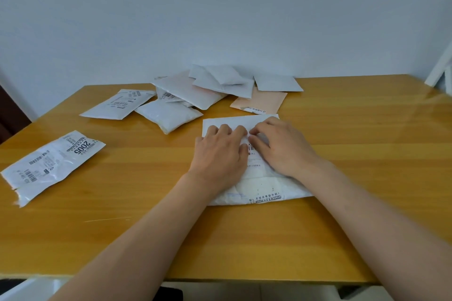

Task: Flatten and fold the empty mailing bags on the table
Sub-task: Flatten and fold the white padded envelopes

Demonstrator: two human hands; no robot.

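We press the white mailing bag (254, 173) on the table (367, 178) centre with left hand (220, 154) and right hand (281, 149), fingers spread, gripping nothing. It seems light, soft, slippery; better hold its edges.

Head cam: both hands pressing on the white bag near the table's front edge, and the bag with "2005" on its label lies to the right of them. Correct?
Not quite. In the head view, the left hand and right hand do press on the white bag, but the "2005" bag lies to their left, not right.
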